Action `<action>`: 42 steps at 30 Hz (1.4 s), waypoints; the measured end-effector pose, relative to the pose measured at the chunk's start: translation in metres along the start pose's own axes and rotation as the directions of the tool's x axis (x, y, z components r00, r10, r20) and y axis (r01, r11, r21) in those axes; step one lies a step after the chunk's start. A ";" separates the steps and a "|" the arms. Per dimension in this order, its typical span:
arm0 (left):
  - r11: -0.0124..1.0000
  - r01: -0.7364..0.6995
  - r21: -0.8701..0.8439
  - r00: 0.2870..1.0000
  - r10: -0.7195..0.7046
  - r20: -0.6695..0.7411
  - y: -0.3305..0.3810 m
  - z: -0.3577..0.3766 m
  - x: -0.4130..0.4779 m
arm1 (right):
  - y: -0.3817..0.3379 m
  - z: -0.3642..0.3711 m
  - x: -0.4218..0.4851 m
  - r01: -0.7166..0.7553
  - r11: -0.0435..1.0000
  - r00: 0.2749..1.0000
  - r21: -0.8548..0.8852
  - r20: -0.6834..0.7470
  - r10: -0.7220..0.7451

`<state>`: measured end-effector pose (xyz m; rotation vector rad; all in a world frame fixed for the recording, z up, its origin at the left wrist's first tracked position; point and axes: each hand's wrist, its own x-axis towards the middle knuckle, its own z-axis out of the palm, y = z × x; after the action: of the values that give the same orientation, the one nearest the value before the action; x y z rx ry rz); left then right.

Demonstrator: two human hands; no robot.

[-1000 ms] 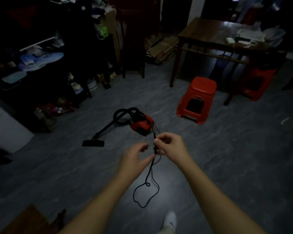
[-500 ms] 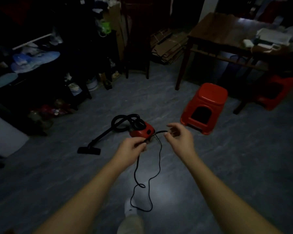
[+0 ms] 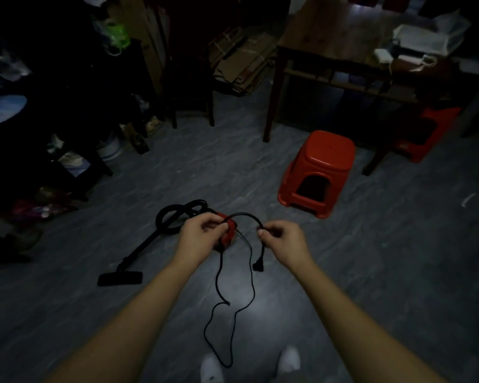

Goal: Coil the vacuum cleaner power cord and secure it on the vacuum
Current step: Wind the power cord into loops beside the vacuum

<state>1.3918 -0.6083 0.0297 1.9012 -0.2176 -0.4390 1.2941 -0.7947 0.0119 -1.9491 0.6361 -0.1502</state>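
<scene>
left fingertips (image 3: 219, 230) pinch the power cord (image 3: 245, 214), thumb against index, other fingers curled under. right fingertips (image 3: 262, 234) pinch it too, further along, rest of that hand loosely curled. between the two pinches the cord stands up in one short arch

left hand (image 3: 202, 237) sits right in front of the vacuum (image 3: 229, 239) and hides most of the red body. right hand (image 3: 284, 240) is apart from it on the other side

change vs a second ago: hands are nearly touching then, right one holding, left one open and reaching in. half a second ago the left has its own grip and they're separating. now they're well apart with a span of cord between them, and the plug (image 3: 257, 266) dangles free just below the right hand. I can't make it out in the earlier frames

my read: first loop length is being set, starting from the plug end. no turns stacked in either hand yet, so coiling is only at the start. the slack drops from the left hand to the floor (image 3: 371, 272), loops near the white shoes (image 3: 211, 369) and climbs back toward the vacuum. can't tell where it enters the body

vacuum is on the floor as before, hose (image 3: 174, 217) and floor nozzle (image 3: 120, 279) out to its left, red stool (image 3: 320, 167) beyond on the right. securing the cord is still a long way off
</scene>
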 end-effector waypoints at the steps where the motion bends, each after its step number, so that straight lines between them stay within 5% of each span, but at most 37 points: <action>1: 0.999 0.017 -0.033 1.000 -0.018 -0.019 0.002 0.005 0.009 | 0.001 -0.001 0.010 -0.009 1.000 1.000 0.030 0.023 0.008; 9: 0.931 0.188 -0.314 0.947 -0.257 -0.195 0.019 0.065 0.065 | 0.020 -0.015 0.109 -0.093 0.971 0.937 0.219 0.348 0.011; 17: 0.887 0.192 -0.419 0.791 -0.393 -0.469 0.052 0.126 0.066 | 0.038 -0.038 0.178 -0.089 0.983 0.745 0.162 0.666 -0.042; 23: 0.880 0.104 -0.463 0.696 -0.397 -0.598 0.076 0.131 0.027 | 0.022 -0.033 0.163 0.003 0.990 0.532 0.139 0.838 -0.119; 30: 0.859 0.019 -0.512 0.577 -0.427 -0.696 0.069 0.156 -0.051 | 0.033 -0.052 0.109 0.180 0.979 0.345 0.100 0.925 -0.159; 35: 0.807 -0.034 -0.589 0.494 -0.499 -0.712 0.061 0.200 -0.106 | 0.056 -0.093 0.066 0.273 0.956 0.284 0.104 0.941 -0.183; 42: 0.822 -0.014 -0.570 0.490 -0.491 -0.720 0.069 0.243 -0.132 | 0.069 -0.148 0.060 0.401 0.900 0.209 0.172 0.939 -0.273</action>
<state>1.1773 -0.7952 0.0435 1.3905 0.8031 0.2955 1.2644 -0.9661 0.0091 -1.8197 -0.6592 0.8048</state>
